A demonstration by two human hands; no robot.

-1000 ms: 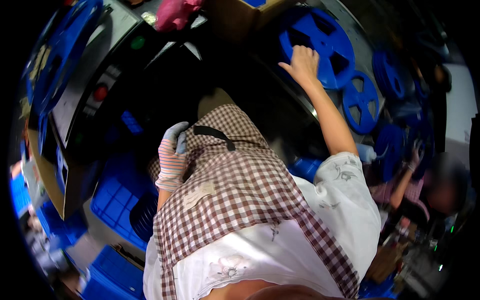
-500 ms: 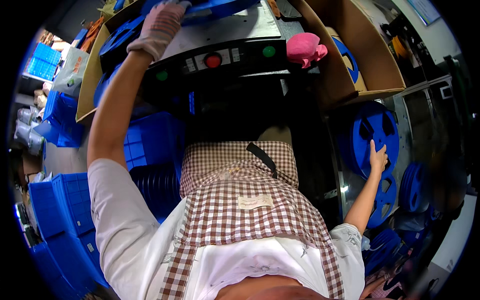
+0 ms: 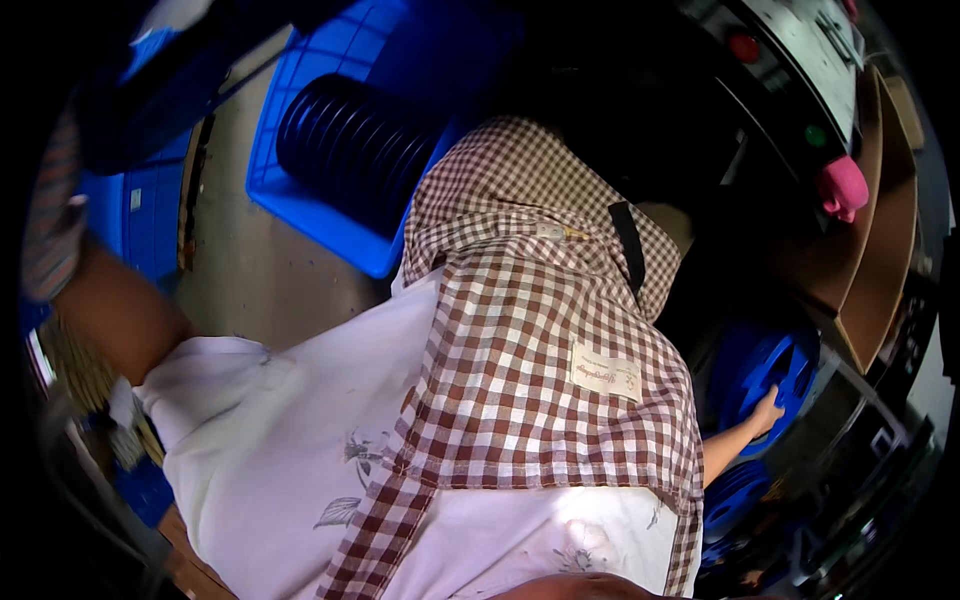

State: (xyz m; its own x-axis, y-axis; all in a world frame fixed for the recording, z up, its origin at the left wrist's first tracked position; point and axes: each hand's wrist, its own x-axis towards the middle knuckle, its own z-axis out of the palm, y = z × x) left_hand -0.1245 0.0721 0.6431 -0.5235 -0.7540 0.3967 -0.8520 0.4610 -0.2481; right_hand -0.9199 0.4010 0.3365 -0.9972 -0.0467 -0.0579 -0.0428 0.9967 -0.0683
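Right hand: right hand [image 3: 768,412] at 4 o'clock, fingers flat on blue reel [image 3: 757,370], not squeezing.
Left hand: gloved, at 9 o'clock [image 3: 52,225]; cannot tell its grip.
In the way: checked apron [image 3: 540,380] fills the middle.
Around: blue crate [image 3: 330,140] at 11 o'clock, pink thing [image 3: 843,187] at 2 o'clock.

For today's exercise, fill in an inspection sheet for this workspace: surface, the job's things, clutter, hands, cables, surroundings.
Surface: concrete floor, bare patch at left.
Job's things: blue reel standing on edge at right.
Clutter: blue crate holding black ribbed discs; pink thing on a cardboard box.
Hands: right hand bare, on the reel; left hand out of view, striped cuff raised at left.
Cables: nothing seen.
Surroundings: machine panel with red button and green button; checked apron fills the middle.
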